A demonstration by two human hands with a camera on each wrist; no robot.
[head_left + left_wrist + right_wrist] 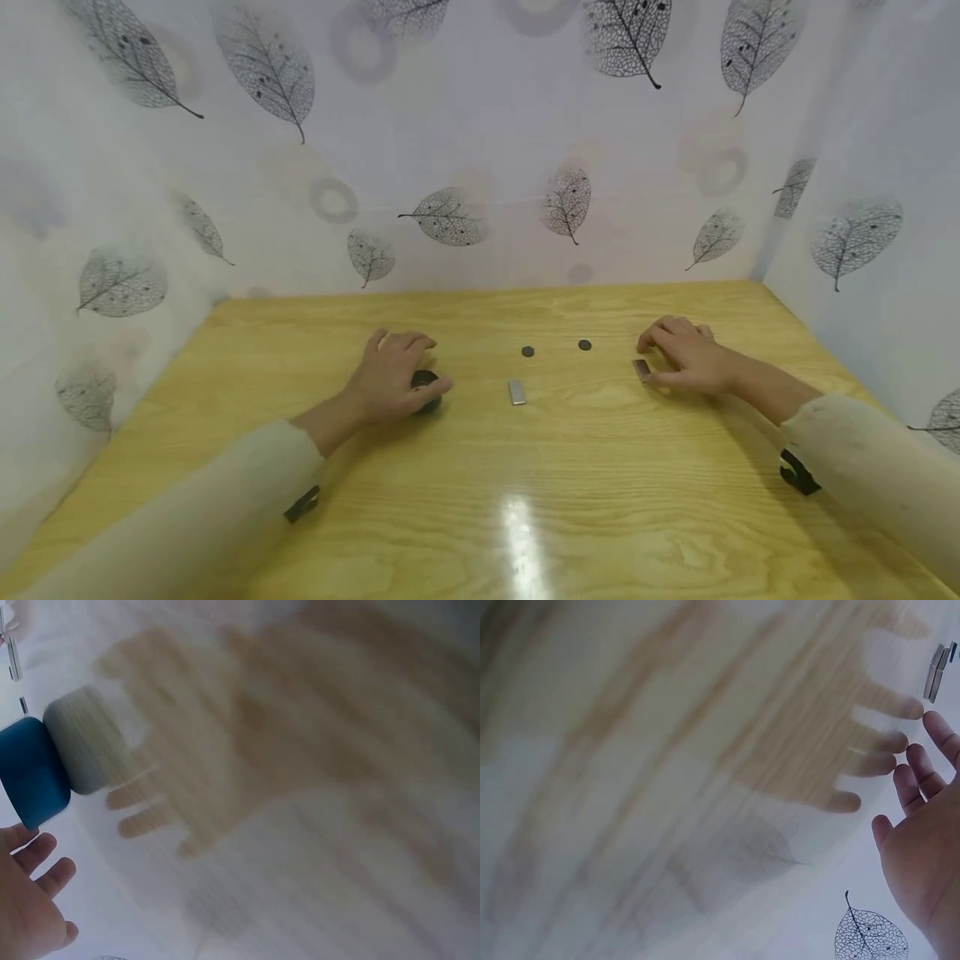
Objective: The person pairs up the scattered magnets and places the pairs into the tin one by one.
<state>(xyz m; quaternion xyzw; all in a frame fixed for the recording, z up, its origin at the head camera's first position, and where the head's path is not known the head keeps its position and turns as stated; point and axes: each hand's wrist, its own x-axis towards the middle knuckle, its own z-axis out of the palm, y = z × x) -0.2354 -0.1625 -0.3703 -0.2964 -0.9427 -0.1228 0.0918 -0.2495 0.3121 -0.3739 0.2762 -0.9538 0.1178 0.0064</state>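
Note:
At the left of the table, my left hand (390, 379) reaches around a dark round object (426, 390), thumb in front of it and fingers loosely spread behind. From the left wrist that object shows as a blue, smooth-sided cylinder (34, 772), with fingertips (45, 847) close beside it. Over on the right, my right hand (690, 358) has relaxed fingers, its thumb tip right at a small metallic rectangular block (641, 371). The right wrist view shows this hand's fingers (926, 776) slightly bent and apart, near the thin block (934, 673).
Between the hands lies a silver rectangular block (517, 392). Behind it are a small dark disc (528, 352) and another dark disc (585, 345). A leaf-patterned curtain (480, 125) encloses the back and sides of the glossy wooden table (600, 500).

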